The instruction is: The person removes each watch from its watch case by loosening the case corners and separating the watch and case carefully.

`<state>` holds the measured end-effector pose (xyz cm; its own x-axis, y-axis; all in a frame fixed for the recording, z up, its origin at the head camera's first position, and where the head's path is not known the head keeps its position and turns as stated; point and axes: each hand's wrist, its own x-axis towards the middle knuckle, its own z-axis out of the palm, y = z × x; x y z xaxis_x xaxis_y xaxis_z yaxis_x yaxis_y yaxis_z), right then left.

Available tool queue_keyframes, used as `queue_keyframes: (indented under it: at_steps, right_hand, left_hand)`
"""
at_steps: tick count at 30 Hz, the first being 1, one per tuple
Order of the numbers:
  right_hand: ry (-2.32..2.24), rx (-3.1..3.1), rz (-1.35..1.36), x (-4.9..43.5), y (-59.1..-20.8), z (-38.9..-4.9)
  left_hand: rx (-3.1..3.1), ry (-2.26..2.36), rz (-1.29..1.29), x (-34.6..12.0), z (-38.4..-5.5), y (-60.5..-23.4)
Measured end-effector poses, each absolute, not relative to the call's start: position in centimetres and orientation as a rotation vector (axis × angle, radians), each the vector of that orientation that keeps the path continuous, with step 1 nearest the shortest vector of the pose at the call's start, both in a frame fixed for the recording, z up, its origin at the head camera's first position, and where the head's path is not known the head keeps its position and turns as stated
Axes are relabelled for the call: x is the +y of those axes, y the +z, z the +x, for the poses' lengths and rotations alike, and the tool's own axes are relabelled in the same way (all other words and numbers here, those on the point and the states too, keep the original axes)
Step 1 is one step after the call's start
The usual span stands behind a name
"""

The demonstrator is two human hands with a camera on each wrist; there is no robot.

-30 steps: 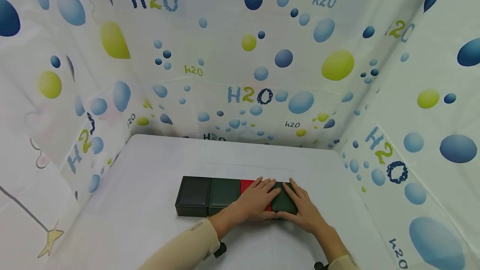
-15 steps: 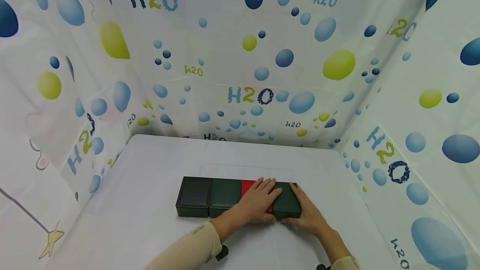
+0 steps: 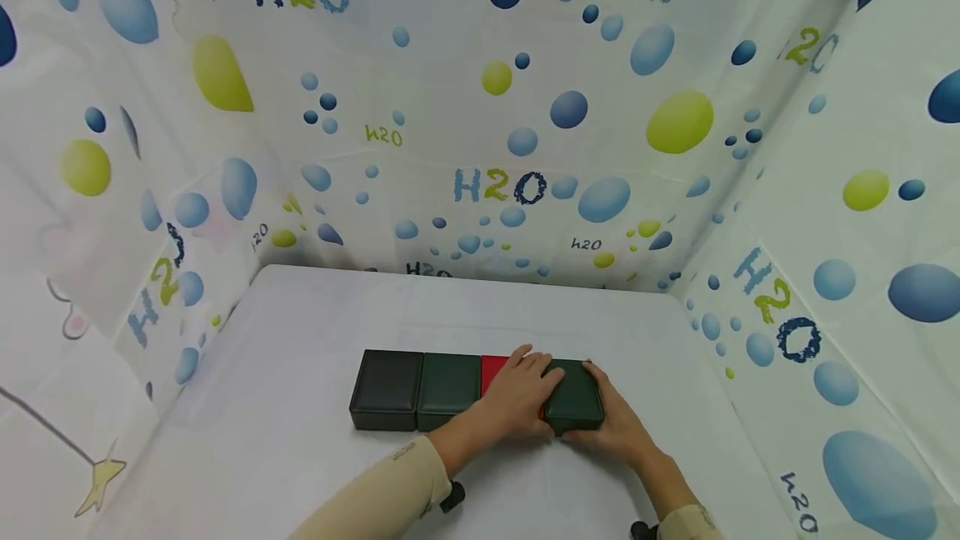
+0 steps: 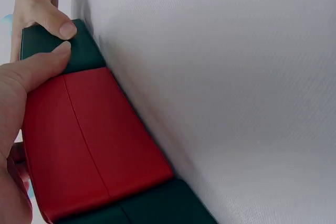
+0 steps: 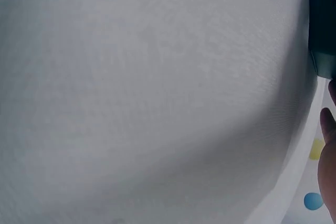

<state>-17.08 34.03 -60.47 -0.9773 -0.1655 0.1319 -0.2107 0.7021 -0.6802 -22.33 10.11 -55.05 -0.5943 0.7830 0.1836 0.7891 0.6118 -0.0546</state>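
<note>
Four-sided, leather-like boxes lie in a row on the white table in the head view: a black box (image 3: 386, 386), a dark green box (image 3: 450, 386), a red box (image 3: 492, 368) and another dark green box (image 3: 573, 394) at the right end. My left hand (image 3: 513, 402) covers most of the red box and grips it, thumb on its near face, fingers toward its far edge. Its index finger touches the right green box. My right hand (image 3: 618, 423) holds that green box's right end, thumb on the near side. In the left wrist view, both thumbs meet near the green box (image 4: 84, 51).
The white-covered table (image 3: 300, 315) extends around the row on every side. A white curtain (image 3: 435, 90) with blue and yellow-green dots stands behind and at both sides. Dark wrist devices (image 3: 452, 497) sit below the beige sleeves (image 3: 382, 490).
My right hand's fingers have slid from the top of the right green box to its right side, uncovering more of its lid. My left hand stays over the red box.
</note>
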Motion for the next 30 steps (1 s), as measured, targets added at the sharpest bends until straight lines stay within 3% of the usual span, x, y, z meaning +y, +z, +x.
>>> queue_keyframes:
  at_steps: [30]
  right_hand:
    - [1.131, -2.909, 0.133, 34.2, -60.1, -16.6]
  left_hand:
    - [-2.702, -0.112, -1.518, 10.6, -26.0, -52.6]
